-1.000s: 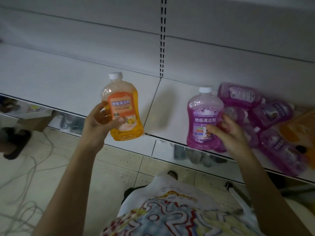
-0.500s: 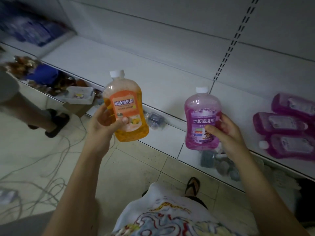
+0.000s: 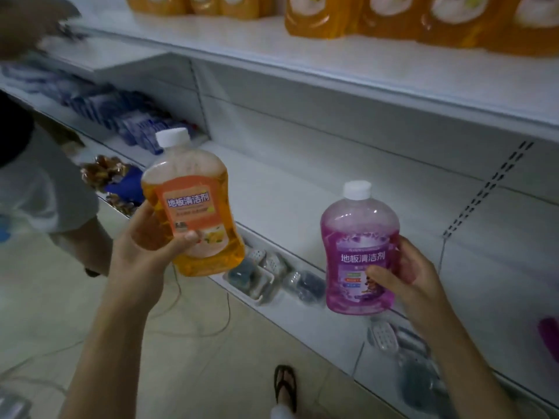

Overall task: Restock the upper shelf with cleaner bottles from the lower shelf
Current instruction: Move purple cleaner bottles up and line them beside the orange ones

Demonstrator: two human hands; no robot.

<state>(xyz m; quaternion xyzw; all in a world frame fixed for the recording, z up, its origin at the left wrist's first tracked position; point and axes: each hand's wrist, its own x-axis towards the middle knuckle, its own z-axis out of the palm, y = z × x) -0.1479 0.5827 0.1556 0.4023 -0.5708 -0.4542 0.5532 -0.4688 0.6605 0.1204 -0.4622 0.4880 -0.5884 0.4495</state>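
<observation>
The left hand (image 3: 145, 246) is still gripping the orange bottle (image 3: 193, 204) low on its body, thumb lying across the foot of the label, and is holding it tilted slightly, white cap up, in front of the left end of the lower shelf (image 3: 287, 182). The right hand (image 3: 414, 273) is still grasping the purple bottle (image 3: 358, 252) from its right side, thumb pressing on the label, keeping it upright over that shelf's front edge. Compared with half a second ago, the view is lifting: the upper shelf (image 3: 332, 62) is now showing along the top, with a row of orange bottles (image 3: 393, 22) standing toward its right end. The lying purple bottles are sliding out of sight, only a purple sliver (image 3: 549, 337) remaining at the right edge. Blue packets (image 3: 121, 116) on the shelf to the left are appearing larger, and another person (image 3: 36, 182) is standing closer at the left. A sandalled foot (image 3: 284, 385) is resting on the tiled floor (image 3: 211, 358).
</observation>
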